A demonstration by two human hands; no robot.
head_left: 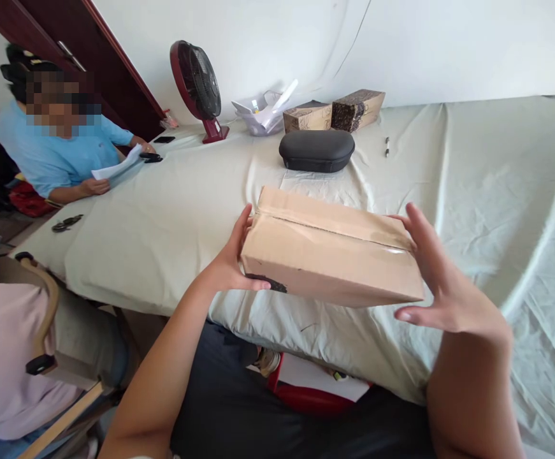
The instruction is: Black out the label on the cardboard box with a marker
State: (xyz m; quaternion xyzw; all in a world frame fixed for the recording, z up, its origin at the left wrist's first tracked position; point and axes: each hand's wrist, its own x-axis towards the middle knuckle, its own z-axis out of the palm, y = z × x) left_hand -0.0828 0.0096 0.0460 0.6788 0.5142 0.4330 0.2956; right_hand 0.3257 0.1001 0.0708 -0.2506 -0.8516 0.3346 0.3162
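A closed brown cardboard box (329, 248) is between my hands, near the front edge of the cloth-covered table (186, 210). A seam runs along its top, and a dark patch marks its lower left front. My left hand (234, 261) grips the left end, thumb on the front face and the other fingers partly hidden behind. At the right end, my right hand (437, 274) holds the box with its fingers against the side; the thumb sticks out below the front corner. Whether the box's underside touches the cloth I cannot tell. Behind it lies a black zipped case (317, 151).
Two patterned cardboard boxes (358, 109), a white plastic basket (262, 118) and a red fan (201, 89) stand along the wall. A pen (387, 146) lies at right. At left a person in blue (67, 153) holds papers (119, 164). Another person's pink clothing (9, 350) shows lower left.
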